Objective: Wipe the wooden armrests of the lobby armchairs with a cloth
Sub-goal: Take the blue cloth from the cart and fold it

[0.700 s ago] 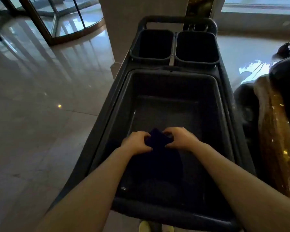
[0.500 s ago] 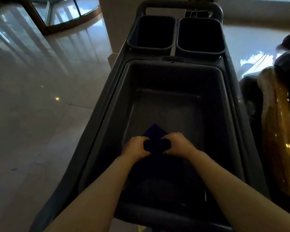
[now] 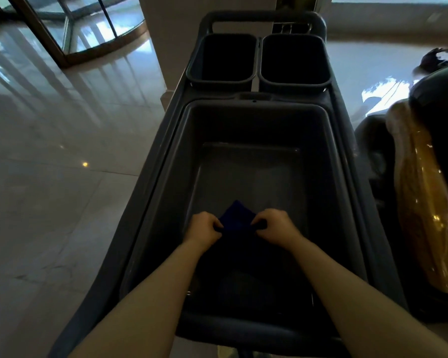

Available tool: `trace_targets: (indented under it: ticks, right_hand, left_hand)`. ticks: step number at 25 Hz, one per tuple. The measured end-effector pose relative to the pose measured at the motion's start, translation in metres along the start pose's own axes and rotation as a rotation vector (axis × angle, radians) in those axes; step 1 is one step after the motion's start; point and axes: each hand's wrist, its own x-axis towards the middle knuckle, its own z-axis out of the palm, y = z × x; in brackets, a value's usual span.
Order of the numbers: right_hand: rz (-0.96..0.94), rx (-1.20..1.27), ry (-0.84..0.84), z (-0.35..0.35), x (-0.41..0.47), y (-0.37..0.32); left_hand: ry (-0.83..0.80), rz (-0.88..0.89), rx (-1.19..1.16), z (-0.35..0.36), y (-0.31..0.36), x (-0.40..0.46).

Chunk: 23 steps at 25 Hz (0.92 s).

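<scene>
Over cart bin (image 3: 163, 192): both hands pinching cloth (image 3: 237, 218).

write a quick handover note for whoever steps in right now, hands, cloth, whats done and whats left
Left hand and right hand: each pinches a side of the dark blue cloth, held over the large cart bin.
Two small bins at the cart's far end look empty.
A glossy wooden armrest sits to the right of the cart.
Done: cloth in hand.
Left: all the wiping; no armrest touched yet.

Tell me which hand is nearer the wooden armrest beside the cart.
Right. The right hand holds the cloth on the side toward the armrest; the left hand holds its opposite edge, farther away.
</scene>
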Motion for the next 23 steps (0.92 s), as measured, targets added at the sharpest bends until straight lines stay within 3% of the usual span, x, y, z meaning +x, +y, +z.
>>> trace_targets:
  ticks: [6,14,18,23]
  right_hand:
    - [0.020,0.133,0.195,-0.083,-0.027,-0.020]
    - [-0.090,0.158,0.464,-0.221,-0.119,-0.031]
    - [-0.102,0.088,0.564,-0.281,-0.187,0.003]
    - [-0.094,-0.016,0.631,-0.338,-0.281,0.086]
  left_hand:
    - [0.054,0.166,-0.139,-0.058,0.050,-0.016]
    - [0.126,0.450,-0.214,-0.115,0.187,-0.074]
    - [0.111,0.591,-0.198,-0.105,0.271,-0.121]
    - [0.090,0.697,-0.185,-0.035,0.374,-0.171]
